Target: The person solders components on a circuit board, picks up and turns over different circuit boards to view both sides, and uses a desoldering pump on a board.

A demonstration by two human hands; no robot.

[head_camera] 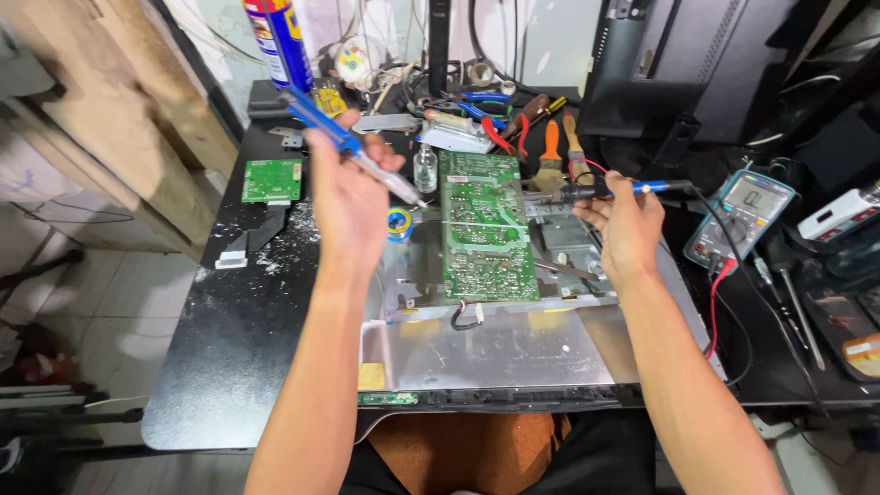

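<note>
green circuit board (pixel 488 229) lies flat on a metal panel (pixel 513 353) on the black counter (pixel 238 312), between both hands. left hand (pixel 348 197) grips a blue desoldering pump (pixel 353 147), tip slanting toward the board. right hand (pixel 628 225) pinches a soldering iron (pixel 596 192) pointing at the board's right edge.

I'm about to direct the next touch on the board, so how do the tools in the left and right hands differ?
The blue pump tool in the left hand is raised and tilted, metal tip down toward the large green circuit board; the soldering iron in the right hand lies nearly level. The iron trails a cord; the pump tool shows none. The iron's grip is black and blue; the pump's body is blue. Both tips point at the board.
</note>
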